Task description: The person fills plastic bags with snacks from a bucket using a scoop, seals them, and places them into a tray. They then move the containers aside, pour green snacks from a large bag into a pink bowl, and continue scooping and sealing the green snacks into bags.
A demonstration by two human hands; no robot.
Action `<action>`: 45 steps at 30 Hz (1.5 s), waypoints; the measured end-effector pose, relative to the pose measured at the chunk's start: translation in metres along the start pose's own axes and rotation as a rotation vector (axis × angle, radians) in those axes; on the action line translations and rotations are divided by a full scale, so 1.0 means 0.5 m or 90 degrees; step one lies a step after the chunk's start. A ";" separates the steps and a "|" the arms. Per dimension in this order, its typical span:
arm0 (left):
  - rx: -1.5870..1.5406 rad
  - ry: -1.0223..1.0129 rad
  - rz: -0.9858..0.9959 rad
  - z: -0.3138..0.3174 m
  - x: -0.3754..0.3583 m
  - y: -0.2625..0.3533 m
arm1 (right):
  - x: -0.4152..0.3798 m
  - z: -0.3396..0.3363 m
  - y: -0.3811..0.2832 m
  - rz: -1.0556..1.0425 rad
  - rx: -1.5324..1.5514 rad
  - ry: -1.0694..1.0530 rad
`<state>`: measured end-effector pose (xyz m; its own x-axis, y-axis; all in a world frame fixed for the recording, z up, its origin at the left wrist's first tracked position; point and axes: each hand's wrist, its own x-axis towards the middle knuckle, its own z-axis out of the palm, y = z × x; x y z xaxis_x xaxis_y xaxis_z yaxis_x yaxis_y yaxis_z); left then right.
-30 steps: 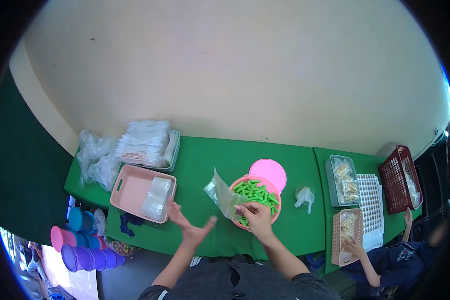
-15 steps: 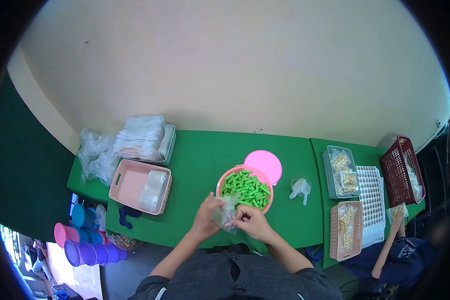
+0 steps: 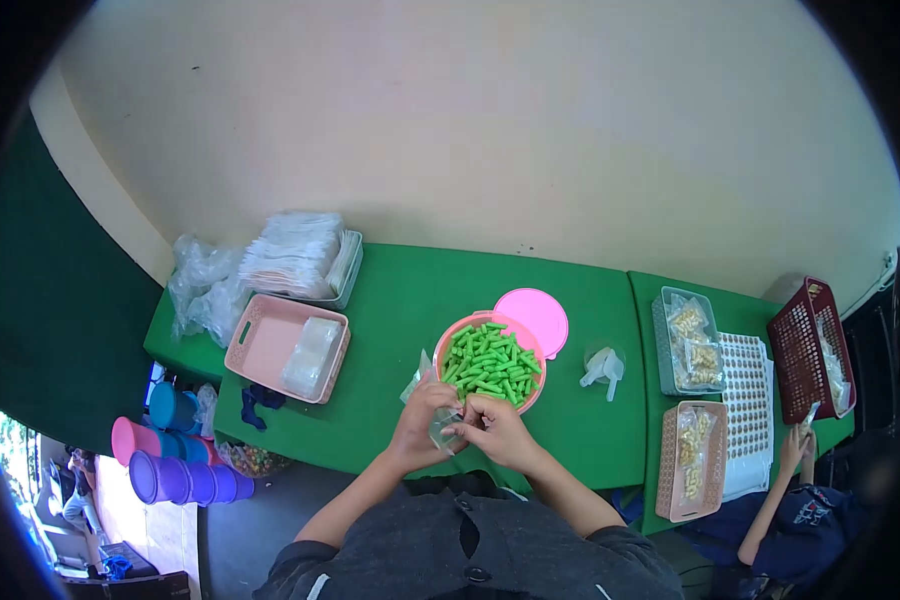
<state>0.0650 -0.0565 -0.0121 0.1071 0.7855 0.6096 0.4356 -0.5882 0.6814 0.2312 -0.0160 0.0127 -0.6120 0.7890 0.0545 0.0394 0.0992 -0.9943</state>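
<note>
A clear plastic bag [image 3: 444, 430] is held between my two hands, just in front of a pink tub full of green stick-shaped snacks [image 3: 490, 366]. My left hand [image 3: 425, 425] is closed around the bag's left side, and part of the plastic sticks up past the fingers. With the fingers pinched, my right hand [image 3: 495, 428] grips the bag's right edge. The round pink lid [image 3: 533, 322] lies behind the tub. To its right rests a clear cup with a white scoop [image 3: 604, 370].
At left stand a pink basket [image 3: 260, 335] with clear bags [image 3: 312, 355] and a stack of white packets [image 3: 292, 255]. Baskets of packed snacks [image 3: 687, 340], a sticker sheet [image 3: 745, 410] and a maroon basket [image 3: 795, 350] are at right, near another person's hands [image 3: 795, 450].
The bag has turned in my hands, and its plastic now points up to the left. My hands have drawn closer together. The view has shifted slightly. The other person's hands have lowered a little.
</note>
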 end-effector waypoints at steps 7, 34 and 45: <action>0.194 -0.052 0.025 -0.023 0.018 0.008 | -0.002 -0.021 -0.041 -0.201 -0.351 0.046; -0.368 0.193 -0.121 -0.051 -0.005 0.078 | 0.057 0.090 0.144 0.221 0.258 0.184; -0.520 0.520 -0.037 -0.109 0.008 0.056 | -0.011 0.037 0.130 0.081 0.187 0.336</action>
<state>0.0291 -0.0803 0.0315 -0.6339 0.6322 0.4456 -0.3191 -0.7386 0.5939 0.2226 -0.0250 -0.0539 -0.1405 0.9847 -0.1031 -0.1790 -0.1277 -0.9755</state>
